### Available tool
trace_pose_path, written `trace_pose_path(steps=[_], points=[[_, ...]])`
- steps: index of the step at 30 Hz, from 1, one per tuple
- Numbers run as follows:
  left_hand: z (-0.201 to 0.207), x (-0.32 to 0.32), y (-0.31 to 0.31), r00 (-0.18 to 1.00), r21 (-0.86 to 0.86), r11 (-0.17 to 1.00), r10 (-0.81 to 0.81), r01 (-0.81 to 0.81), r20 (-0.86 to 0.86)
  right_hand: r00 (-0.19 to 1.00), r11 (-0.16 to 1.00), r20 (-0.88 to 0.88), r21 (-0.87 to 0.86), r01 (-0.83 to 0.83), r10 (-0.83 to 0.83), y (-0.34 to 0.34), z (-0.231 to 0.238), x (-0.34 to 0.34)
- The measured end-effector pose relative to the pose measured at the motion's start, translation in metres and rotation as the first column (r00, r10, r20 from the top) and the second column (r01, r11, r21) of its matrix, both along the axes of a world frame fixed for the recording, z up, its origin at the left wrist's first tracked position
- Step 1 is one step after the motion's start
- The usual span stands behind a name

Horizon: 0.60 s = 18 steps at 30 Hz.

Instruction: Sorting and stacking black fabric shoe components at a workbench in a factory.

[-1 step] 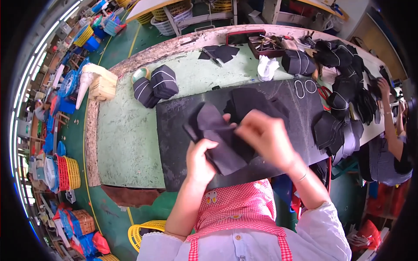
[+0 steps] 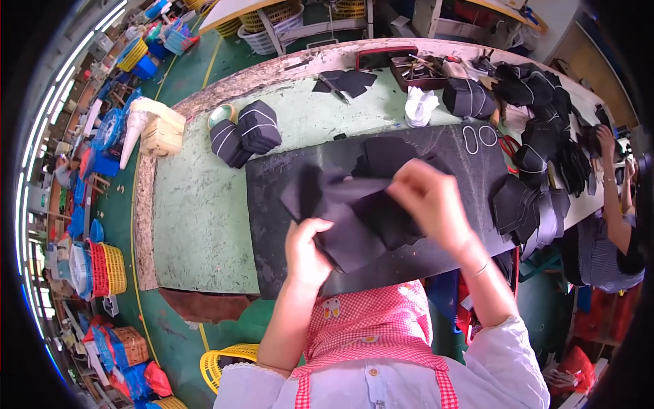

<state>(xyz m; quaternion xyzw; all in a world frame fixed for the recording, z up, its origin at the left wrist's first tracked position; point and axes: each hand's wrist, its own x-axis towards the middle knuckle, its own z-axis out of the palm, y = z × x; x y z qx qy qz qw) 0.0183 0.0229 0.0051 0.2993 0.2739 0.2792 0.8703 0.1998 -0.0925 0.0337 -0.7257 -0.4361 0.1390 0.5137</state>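
My left hand (image 2: 308, 253) is closed on the near left side of several black cut pieces (image 2: 354, 238), flat and fabric-like, held above a dark mat. With its fingers pinched, my right hand (image 2: 430, 204) grips the far right edge of one black piece, whose outline is blurred by motion. More black pieces (image 2: 388, 153) lie on the dark mat (image 2: 279, 266) just beyond my hands. What the pieces are made of, I cannot tell exactly.
Tied black bundles (image 2: 257, 128) stand left of the mat, by a tape roll (image 2: 213, 117) and a wooden block (image 2: 163, 136). Two white loops (image 2: 470, 140) and red-handled scissors (image 2: 507, 146) lie right. Black piles (image 2: 538, 146) line the right side; a co-worker's arm (image 2: 616, 211) reaches there.
My right hand has risen slightly and moved a little right, drawing the edge of a black piece outward. The pieces in my left hand have fanned wider.
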Motion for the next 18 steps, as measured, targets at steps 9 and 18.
trace_pose_path(steps=[9,18], points=[[0.005,0.002,-0.013,0.997,-0.031,0.999,0.022,-0.02,0.071,0.984,0.992,0.142,-0.079,-0.093,0.104,-0.005,0.015,-0.027],[0.014,0.014,-0.025,0.998,0.04,0.999,-0.009,0.006,0.058,0.9,0.943,-0.305,-0.014,-0.331,0.312,-0.003,0.002,-0.044]])
